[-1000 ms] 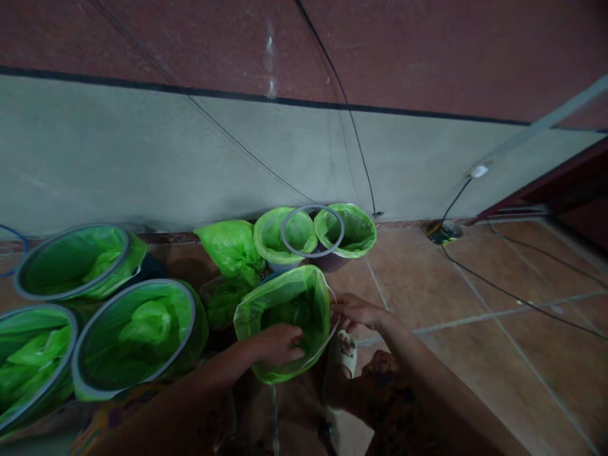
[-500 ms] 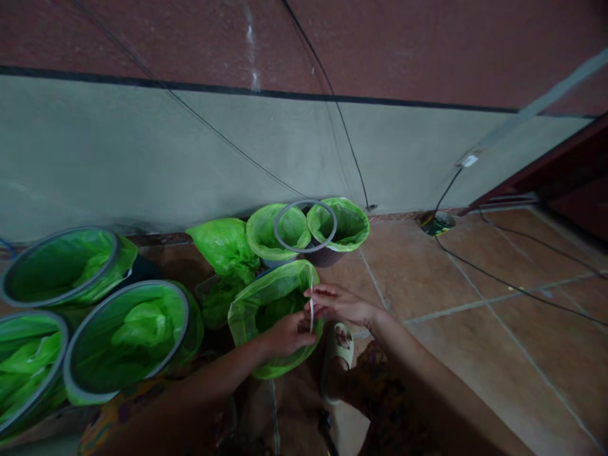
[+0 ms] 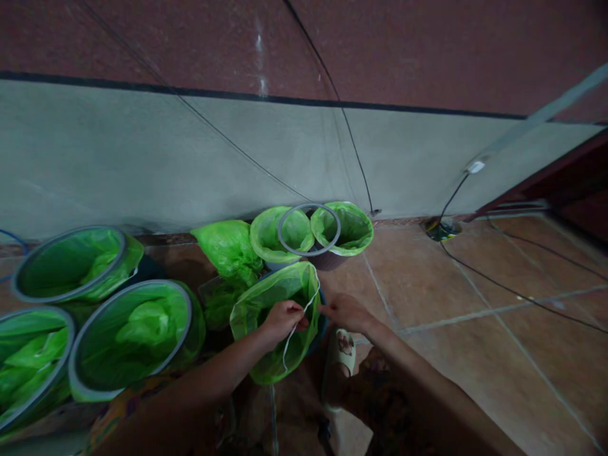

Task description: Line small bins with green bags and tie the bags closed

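Two-toned wall (image 3: 142,152) fronted by tiled floor (image 3: 451,373), green bag (image 3: 260,288) spread open over blue bin (image 3: 322,320) at lower centre, right hand (image 3: 348,313) half-curled by its right edge, any grip hidden, white cord (image 3: 313,296) pinched over the opening by left hand's (image 3: 281,322) closed fingertips

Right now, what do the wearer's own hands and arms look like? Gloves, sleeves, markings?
Left hand and right hand: no gloves, no watch or bracelet visible. Left forearm and right forearm: slim, no sleeves or cables visible. Dark patterned clothing shows nearby. Too dim to judge small markings.
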Demonstrator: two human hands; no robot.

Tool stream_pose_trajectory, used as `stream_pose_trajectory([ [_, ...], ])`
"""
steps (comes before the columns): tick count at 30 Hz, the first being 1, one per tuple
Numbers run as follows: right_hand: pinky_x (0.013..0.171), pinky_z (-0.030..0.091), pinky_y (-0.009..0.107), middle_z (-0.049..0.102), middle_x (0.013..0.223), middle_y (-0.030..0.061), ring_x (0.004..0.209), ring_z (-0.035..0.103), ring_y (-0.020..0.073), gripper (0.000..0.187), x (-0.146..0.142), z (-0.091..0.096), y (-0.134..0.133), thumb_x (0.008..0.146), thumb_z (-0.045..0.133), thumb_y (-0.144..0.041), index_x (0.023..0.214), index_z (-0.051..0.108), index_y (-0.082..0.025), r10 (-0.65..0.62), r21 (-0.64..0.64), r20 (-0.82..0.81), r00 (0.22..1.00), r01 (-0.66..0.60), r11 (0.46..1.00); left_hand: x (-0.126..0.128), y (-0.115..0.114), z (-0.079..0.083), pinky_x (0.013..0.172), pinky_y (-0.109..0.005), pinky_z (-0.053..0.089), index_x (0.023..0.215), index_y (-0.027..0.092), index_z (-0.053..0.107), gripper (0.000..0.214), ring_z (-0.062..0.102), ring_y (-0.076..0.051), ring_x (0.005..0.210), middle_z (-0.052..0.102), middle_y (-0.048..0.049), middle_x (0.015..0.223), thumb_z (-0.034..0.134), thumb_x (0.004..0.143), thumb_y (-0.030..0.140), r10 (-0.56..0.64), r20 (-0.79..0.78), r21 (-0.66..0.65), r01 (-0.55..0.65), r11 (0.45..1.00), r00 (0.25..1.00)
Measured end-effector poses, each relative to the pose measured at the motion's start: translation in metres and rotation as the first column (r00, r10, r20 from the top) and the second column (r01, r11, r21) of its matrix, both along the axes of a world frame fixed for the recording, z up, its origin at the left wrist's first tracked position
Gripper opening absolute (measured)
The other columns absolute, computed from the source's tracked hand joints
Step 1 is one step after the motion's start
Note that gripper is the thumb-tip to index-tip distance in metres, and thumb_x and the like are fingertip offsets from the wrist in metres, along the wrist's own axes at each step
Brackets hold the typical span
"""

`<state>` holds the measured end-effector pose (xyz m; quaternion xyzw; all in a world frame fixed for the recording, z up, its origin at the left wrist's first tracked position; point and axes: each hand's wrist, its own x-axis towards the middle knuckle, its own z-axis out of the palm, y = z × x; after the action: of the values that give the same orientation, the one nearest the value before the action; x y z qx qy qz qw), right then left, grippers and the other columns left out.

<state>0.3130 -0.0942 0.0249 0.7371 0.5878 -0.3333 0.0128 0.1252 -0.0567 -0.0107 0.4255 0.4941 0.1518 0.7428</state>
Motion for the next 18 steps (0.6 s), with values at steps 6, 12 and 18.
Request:
stream_pose_trajectory([
  [6,0.046,0.026,0.024,0.046,0.046,0.0,0.045,0.042,0.0092,0.051,-0.027,-0.021,-0.008,0.082,0.056,-0.055,0.048,0.057,-0.017,-0.029,-0.038,-0.129,0.991,0.024,0.999,0.004,-0.007,-0.012,0.054,-0.024,0.049,0.068,0.016,0.06,0.01,0.059,-0.011,0.051,0.062,0.0024,0.057,0.058,0.075,0.009,-0.003,-0.156,0.043,0.01,0.999,0.988],
  [12,0.042,0.033,0.02,0.048,0.047,-0.0039,0.042,0.044,0.0083,0.015,-0.039,-0.04,-0.015,0.075,0.06,-0.024,0.065,0.067,-0.017,-0.335,-0.194,-0.446,0.83,0.276,0.941,0.01,-0.007,-0.026,0.045,-0.021,0.038,0.061,0.016,0.056,0.014,0.048,-0.009,0.04,0.05,0.0057,0.044,0.058,0.072,0.007,-0.025,-0.239,0.014,0.029,0.999,0.971],
  [18,0.043,0.038,0.018,0.063,0.062,-0.0007,0.047,0.052,0.0084,0.029,-0.036,-0.049,-0.014,0.072,0.049,-0.008,0.087,0.072,-0.017,-0.409,-0.164,-0.52,0.75,0.383,0.909,0.008,-0.007,-0.027,0.046,-0.022,0.038,0.062,0.016,0.055,0.012,0.047,-0.008,0.04,0.052,0.0047,0.045,0.06,0.071,0.01,-0.033,-0.199,-0.054,0.023,0.998,0.979],
])
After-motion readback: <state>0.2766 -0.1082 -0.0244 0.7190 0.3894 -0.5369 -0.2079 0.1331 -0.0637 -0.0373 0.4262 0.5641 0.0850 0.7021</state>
